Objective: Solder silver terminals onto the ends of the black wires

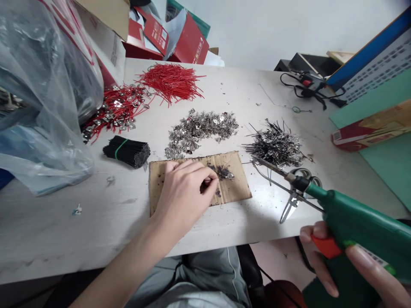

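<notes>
1. With the cardboard (236, 191) taken as the clock's centre, a green soldering gun (362, 222) is gripped at 4 o'clock by the right hand (377, 269); its fingers are wrapped about the handle and red trigger, and the tip is aimed towards 10.
2. The cardboard is partly covered by the left hand (184, 188), whose thumb and forefinger are clamped on a thin black wire (218, 179), mostly hidden. A metal tab (230, 176) is set just beyond the fingertips, at 3 o'clock.
3. Scissors (293, 203) are laid on the table (105, 231) at 3 o'clock, partly hidden by the gun.
4. Black wires (126, 152), bound by a green band, are placed at 10 o'clock.
5. Tabbed black wires (276, 143) are heaped at 2 o'clock, loose metal tabs (201, 130) at 12.
6. Farther off, tabbed red wires (120, 107) are piled at 10 o'clock and plain red wires (171, 81) at 11.
</notes>
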`<state>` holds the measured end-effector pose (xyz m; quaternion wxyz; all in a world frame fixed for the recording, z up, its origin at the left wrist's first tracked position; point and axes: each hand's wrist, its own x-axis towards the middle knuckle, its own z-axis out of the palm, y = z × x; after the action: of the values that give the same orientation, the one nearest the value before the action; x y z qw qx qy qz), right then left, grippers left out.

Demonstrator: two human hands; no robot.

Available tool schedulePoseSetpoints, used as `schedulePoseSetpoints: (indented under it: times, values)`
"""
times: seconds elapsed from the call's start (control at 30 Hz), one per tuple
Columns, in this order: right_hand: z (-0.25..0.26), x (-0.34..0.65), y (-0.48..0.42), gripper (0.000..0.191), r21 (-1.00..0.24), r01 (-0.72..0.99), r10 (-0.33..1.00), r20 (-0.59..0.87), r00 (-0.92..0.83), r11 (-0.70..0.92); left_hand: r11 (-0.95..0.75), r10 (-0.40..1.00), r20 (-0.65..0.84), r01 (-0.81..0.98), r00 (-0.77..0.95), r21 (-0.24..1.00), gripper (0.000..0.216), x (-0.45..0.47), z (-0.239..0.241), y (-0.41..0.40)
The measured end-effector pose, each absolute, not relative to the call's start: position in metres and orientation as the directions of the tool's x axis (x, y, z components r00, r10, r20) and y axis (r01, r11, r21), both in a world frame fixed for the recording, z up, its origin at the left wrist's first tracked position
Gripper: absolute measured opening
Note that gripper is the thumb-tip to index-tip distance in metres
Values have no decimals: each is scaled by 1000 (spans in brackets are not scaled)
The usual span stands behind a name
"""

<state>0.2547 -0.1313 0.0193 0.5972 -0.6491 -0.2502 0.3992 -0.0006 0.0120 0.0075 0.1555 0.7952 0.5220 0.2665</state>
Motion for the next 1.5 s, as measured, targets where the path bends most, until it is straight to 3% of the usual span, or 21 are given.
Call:
schedulePoseSetpoints:
  times: [0.17, 0.27, 0.43, 1.1, 1.5]
  values:
    - [25, 240, -103, 29, -967, -228, 816, -219, 535, -110, -409, 912, 263, 748, 315, 523, 16, 0, 7, 12]
    - [15, 239, -83, 30, -976, -218, 829, -112, 547, 13, -409, 912, 266, 744, 313, 528, 15, 0, 7, 12]
    - [-4, 241, -69, 33, -950, -285, 820, -61, 569, 127, -404, 914, 264, 740, 307, 538, 13, -1, 7, 12]
    - [-7, 246, -73, 26, -928, -343, 874, -41, 484, 146, -407, 912, 278, 742, 301, 532, 14, -3, 7, 9]
    - [-9, 248, -73, 28, -926, -350, 880, -43, 474, 144, -417, 908, 323, 647, 267, 638, 12, -4, 13, 8]
